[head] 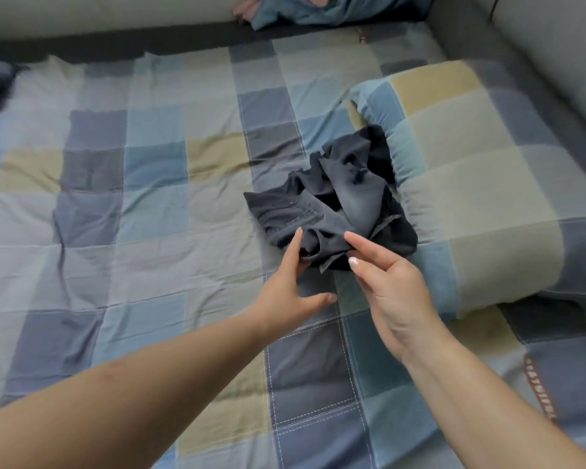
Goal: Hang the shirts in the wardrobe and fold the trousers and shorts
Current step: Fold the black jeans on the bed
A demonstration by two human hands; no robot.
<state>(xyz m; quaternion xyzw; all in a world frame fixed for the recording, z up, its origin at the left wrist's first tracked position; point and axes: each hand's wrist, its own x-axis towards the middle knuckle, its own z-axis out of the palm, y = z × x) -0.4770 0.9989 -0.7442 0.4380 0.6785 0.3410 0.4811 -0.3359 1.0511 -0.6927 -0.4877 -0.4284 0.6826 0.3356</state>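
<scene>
dark trousers [329,201] crumpled on checked bedspread [122,204] | both hands' fingers apart, touching trousers | label writing unreadable

Single head view, looking forward-down, close over bed [115,204].

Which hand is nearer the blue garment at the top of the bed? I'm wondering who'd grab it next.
Right, slightly. The right hand sits more directly below the blue garment; the left hand lies further left. Both touch the dark crumpled trousers, far from it.
</scene>
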